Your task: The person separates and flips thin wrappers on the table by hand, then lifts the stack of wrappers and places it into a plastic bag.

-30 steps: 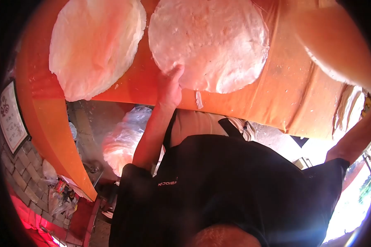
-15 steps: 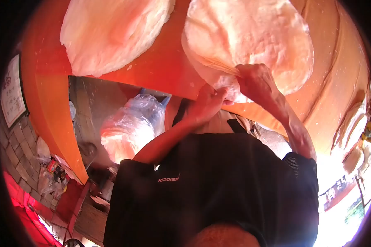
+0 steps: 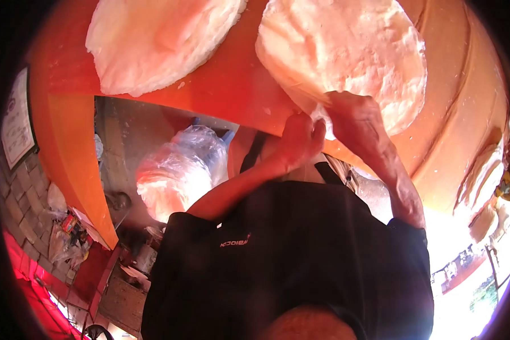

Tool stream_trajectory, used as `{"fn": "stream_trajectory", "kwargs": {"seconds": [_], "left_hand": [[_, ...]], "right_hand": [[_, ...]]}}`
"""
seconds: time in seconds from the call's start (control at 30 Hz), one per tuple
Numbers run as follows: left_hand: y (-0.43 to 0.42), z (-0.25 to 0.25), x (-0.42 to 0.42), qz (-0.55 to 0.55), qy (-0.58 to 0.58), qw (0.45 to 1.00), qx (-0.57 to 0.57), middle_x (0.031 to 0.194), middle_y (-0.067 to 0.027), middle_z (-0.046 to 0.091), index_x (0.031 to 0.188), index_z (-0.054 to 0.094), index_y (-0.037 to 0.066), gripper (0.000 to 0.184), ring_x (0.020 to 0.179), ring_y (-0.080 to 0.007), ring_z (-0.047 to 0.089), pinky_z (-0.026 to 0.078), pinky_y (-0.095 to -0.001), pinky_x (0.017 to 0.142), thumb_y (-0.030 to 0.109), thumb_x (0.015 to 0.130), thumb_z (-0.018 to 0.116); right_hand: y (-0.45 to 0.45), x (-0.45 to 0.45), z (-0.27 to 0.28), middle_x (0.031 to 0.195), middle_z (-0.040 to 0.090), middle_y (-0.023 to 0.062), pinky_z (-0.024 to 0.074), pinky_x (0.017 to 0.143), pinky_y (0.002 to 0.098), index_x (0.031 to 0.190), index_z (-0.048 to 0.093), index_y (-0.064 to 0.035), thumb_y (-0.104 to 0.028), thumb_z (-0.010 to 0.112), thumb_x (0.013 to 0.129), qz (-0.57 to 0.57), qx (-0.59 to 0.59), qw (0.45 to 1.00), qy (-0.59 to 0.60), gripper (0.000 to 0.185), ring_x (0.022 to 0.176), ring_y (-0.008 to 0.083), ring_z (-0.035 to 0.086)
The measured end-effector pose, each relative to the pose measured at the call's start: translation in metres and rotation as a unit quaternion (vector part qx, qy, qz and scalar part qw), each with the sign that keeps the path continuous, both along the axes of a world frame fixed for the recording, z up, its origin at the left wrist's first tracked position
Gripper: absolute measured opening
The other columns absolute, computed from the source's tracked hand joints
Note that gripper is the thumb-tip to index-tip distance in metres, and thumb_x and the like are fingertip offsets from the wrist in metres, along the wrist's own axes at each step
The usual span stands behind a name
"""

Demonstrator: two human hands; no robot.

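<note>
A large round flatbread (image 3: 351, 51) lies on the orange-covered table, its near edge drawn toward me. My right hand (image 3: 357, 116) is closed on that near edge, pinching the thin sheet. Just left of it, my left hand (image 3: 303, 139) is closed at the lower tip of the same flatbread, with its fingers curled in. What sits between the left fingertips is mostly hidden. Another pale flatbread (image 3: 158, 42) lies flat at the upper left, touched by neither hand.
The orange table cover (image 3: 226, 90) runs along the front. Below it stands a clear plastic bag (image 3: 178, 167) of pale rounds. More flatbreads (image 3: 481, 175) are stacked at the right. A framed sign (image 3: 18, 122) and plastic litter (image 3: 68, 238) are at the left.
My right hand came in from the far right and closed on the middle flatbread's near edge. My left hand moved right to its tip. Lately both hands have drawn slightly closer together.
</note>
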State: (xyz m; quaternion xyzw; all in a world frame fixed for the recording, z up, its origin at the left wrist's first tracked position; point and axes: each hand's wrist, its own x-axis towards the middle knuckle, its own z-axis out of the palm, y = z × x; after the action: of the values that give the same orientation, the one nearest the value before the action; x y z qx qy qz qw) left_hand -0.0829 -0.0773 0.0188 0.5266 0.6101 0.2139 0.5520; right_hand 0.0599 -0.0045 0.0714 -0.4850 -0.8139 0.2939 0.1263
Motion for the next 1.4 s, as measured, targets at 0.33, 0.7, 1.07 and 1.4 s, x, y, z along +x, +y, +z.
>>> {"fn": "stream_trajectory", "kwargs": {"seconds": [0.33,0.7,1.07,1.4], "left_hand": [[0.006,0.018,0.006,0.014,-0.111,0.990,0.081,0.063,-0.0167,0.057,0.070,0.054,-0.002,0.019,0.061,-0.0321,0.058,0.043,-0.0468,0.055,0.011,0.084,0.055],[0.027,-0.035,-0.020,0.181,-0.509,0.841,-0.039,0.115,-0.0153,0.060,0.124,0.049,0.002,0.037,0.106,-0.0250,0.060,0.048,-0.0383,0.089,0.026,0.097,0.046],[0.085,-0.018,-0.094,0.276,-0.439,0.855,-0.001,0.133,-0.0108,0.050,0.136,0.042,0.003,0.050,0.122,-0.0240,0.048,0.040,-0.0392,0.101,0.029,0.095,0.052],[0.088,-0.018,-0.052,0.333,-0.249,0.908,0.051,0.122,-0.0114,0.054,0.126,0.046,-0.003,0.041,0.109,-0.0207,0.052,0.042,-0.0340,0.095,0.007,0.088,0.058]], "right_hand": [[-0.006,-0.018,0.017,0.061,0.058,0.0196,0.0480,0.056,0.0445,0.088,0.057,-0.0008,-0.038,0.070,0.076,-0.033,-0.033,0.999,0.013,0.042,0.061,0.0383,0.061],[0.056,0.012,0.091,0.076,0.064,0.0147,0.0517,0.070,0.0357,0.089,0.063,0.0010,-0.018,0.058,0.085,-0.028,-0.260,0.962,0.080,0.021,0.079,0.0237,0.066],[0.089,0.193,-0.024,0.109,0.062,0.0070,0.0459,0.089,0.0317,0.119,0.056,-0.0051,-0.028,0.065,0.085,-0.313,-0.330,0.873,0.179,0.042,0.102,0.0172,0.058],[0.074,0.174,-0.128,0.115,0.060,0.0087,0.0454,0.090,0.0354,0.126,0.046,-0.0007,-0.031,0.065,0.084,-0.349,-0.106,0.912,0.186,0.055,0.104,0.0219,0.057]]}}
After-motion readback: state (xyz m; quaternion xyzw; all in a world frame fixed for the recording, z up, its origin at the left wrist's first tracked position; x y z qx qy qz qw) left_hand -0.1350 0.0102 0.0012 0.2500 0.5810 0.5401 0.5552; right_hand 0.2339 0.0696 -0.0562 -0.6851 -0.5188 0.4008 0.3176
